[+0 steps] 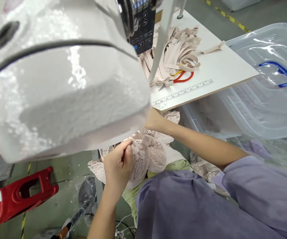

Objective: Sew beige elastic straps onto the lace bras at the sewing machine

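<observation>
A piece of pale pink lace fabric [147, 154] lies bunched in my lap, under the white sewing machine head [58, 76]. My left hand [117, 164] pinches the lace at its upper edge with closed fingers. Only the forearm of my right arm [198, 141] shows; it reaches up toward the machine and the hand itself is hidden behind the machine head. The lace hangs down over my purple clothing [183, 205].
A white table [223, 66] carries a heap of beige elastic strips [175, 54], red-handled scissors [183, 78] and a printed ruler [183, 93]. A clear plastic bin with a blue-handled lid [270, 83] stands at the right. A red stool [19, 196] lies on the floor at the left.
</observation>
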{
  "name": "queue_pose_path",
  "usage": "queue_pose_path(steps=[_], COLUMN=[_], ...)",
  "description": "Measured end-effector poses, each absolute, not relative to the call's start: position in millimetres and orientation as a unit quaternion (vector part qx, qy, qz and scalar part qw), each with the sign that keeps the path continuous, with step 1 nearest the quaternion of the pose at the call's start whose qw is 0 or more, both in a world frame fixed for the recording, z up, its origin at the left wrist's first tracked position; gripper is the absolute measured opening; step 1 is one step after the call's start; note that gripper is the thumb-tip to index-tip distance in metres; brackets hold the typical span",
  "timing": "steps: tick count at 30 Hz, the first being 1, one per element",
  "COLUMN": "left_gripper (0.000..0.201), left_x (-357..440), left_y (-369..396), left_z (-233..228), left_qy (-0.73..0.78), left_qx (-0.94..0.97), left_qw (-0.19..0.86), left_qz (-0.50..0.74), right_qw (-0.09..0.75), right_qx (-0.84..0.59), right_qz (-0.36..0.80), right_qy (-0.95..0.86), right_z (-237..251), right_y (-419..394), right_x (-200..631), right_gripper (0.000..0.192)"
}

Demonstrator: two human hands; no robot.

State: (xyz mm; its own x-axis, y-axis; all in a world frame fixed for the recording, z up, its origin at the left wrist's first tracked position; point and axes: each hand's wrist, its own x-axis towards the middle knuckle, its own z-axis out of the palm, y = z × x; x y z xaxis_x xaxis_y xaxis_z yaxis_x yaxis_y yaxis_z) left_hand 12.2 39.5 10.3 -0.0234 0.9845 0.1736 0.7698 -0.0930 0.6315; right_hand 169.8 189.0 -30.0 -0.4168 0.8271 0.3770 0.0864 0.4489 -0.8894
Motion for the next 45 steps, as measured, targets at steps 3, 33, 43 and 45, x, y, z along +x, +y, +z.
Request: queue_pose_path(steps=[3, 33, 43, 45], left_gripper=[0.026, 0.03, 0.03, 0.03], left_x=[7.2, -2.3, 2.2, 2.0], left_y=[37.2, 34.1, 40.8, 42.3], left_z=[9.0, -11.2, -9.4, -9.2], left_qy=[0.654, 0.636, 0.621, 0.628], left_qx=[0.68, 0.697, 0.71, 0.704], left_qw=[0.158, 0.113, 0.126, 0.13], left_qz=[0.292, 0.312, 0.308, 0.305], right_qw=[0.45, 0.446, 0.437, 0.432], right_qx=[-0.312, -0.316, -0.327, -0.328], right_qz=[0.415, 0.39, 0.397, 0.392], right_qy=[-0.726, -0.741, -0.738, -0.743], right_z=[-30.5, -35.3, -29.3, -29.9], right_y=[186.9, 189.6, 185.7, 188.8], right_x=[167.9, 175.0, 171.2, 169.8], right_gripper=[0.009, 0.005, 0.003, 0.005])
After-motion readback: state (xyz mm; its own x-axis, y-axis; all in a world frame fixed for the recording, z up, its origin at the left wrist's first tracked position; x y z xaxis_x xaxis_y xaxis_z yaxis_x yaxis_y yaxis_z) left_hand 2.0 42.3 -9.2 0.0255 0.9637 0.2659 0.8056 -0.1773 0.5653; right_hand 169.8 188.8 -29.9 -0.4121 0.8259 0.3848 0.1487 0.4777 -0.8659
